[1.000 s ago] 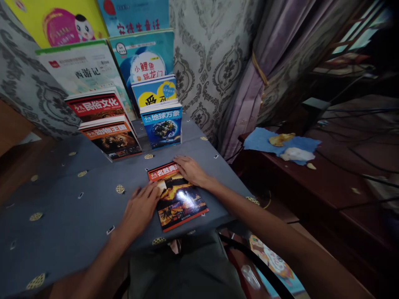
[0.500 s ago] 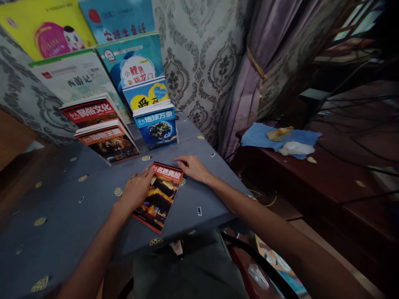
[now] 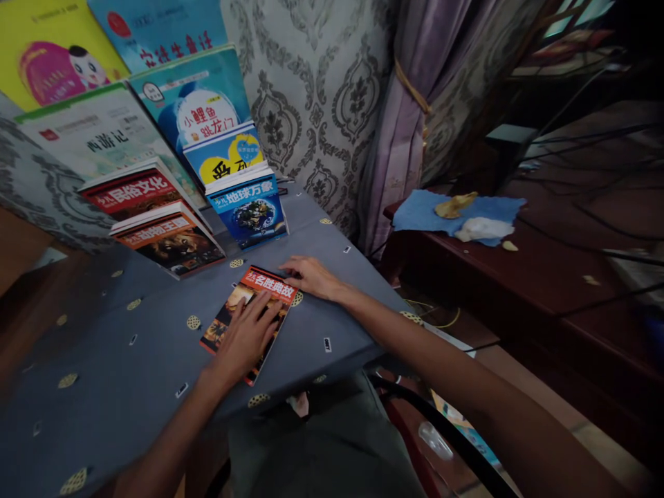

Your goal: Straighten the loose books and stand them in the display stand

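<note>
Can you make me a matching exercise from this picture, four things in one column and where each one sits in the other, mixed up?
Things:
1. left hand
2. right hand
3. globe-cover book
4. blue cloth

Places:
A. on the dark wooden furniture right of the curtain
B. flat on the cover of the orange-titled book
C. propped up at the front of the right-hand row of books
D. on the grey tablecloth, at the top right corner of the orange-titled book

Pairs: 1-B, 2-D, 3-C, 4-A
</note>
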`<state>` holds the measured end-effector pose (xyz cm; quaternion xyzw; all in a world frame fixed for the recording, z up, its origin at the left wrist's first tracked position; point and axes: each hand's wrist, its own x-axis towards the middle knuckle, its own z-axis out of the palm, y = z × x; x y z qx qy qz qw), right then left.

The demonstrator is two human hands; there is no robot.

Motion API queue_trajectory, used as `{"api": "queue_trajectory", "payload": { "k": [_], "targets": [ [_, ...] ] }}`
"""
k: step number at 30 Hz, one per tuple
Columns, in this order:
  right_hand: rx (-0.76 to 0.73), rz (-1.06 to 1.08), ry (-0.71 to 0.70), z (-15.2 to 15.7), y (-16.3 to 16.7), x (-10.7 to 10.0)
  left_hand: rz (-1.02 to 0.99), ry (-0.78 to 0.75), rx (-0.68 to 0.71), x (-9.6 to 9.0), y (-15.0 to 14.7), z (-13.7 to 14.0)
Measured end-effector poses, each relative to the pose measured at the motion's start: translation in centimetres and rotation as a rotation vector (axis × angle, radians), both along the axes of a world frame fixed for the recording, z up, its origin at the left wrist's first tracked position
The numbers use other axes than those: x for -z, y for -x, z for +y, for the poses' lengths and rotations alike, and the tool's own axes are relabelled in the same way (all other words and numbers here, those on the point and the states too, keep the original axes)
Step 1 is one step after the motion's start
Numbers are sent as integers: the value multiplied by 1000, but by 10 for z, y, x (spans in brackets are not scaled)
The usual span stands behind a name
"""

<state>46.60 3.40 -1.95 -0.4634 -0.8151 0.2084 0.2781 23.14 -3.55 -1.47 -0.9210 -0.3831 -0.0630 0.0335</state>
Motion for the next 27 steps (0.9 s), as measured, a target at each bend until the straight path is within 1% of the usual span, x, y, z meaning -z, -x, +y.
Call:
{"api": "queue_trajectory", "payload": {
  "k": [2,4,6,8,11,13,15,19,27],
  "targets": [
    [15,28,20,1,0,1,-15,-10,2,-2,1,-8],
    [57,87,54,3,-1,3,-27,-16,-26,-8,-6,-11],
    [111,178,104,4,-4,7,-11,-27,-100,-17,-21,-11],
    [146,289,169,4,-9,12,59,-45,-198,-26,-39,-9],
    [127,452,286,2,-18,18,179,-56,-276,-35,-62,-6],
    [105,532,349,-1,-22,20,232,-40,-284,-36,-69,-4],
    [96,580,379,-4,-25,19,266,-22,-281,-36,-72,-4],
    [80,602,370,-8,-25,12,290,-27,-272,-35,-73,-4],
    [62,590,274,-12,-28,7,258,-64,-249,-34,-71,-3]
  ]
}}
